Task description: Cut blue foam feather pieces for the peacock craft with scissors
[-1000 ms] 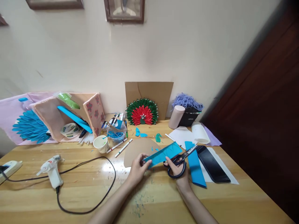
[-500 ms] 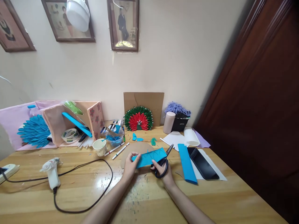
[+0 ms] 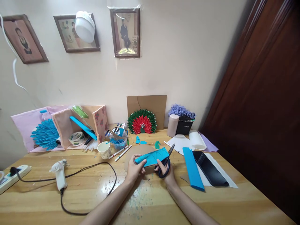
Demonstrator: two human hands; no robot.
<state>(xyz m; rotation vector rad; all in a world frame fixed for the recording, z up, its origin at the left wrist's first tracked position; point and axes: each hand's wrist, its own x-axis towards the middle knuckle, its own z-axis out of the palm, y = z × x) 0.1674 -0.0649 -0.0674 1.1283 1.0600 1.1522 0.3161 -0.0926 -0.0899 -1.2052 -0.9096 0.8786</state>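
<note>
A blue strip (image 3: pixel 152 157) with dark pencil-like lines is held up over the table, slightly tilted. My left hand (image 3: pixel 136 167) pinches its left end, thumb on top. At the strip's right end, my right hand (image 3: pixel 167 173) has its fingers through the handles of black-handled scissors (image 3: pixel 172 150), while its thumb and fingers also touch the strip. The scissors' blades point up and away, beside the strip and apart from its edge. Beneath the strip lies a round brown cardboard piece (image 3: pixel 128 157), partly hidden by the strip and hands.
A hot glue gun (image 3: pixel 60 175) with a looping black cord is on the left. Right of my hands lie a folded blue piece (image 3: pixel 193 168) and a phone (image 3: pixel 211 170). Behind are a paper cup (image 3: pixel 104 150), markers (image 3: pixel 123 153) and a red-green peacock craft (image 3: pixel 142 123).
The view has shifted slightly left and up. The left thumb has moved further onto the blue strip, and the strip lies a bit flatter. The scissors stay in my right hand.
</note>
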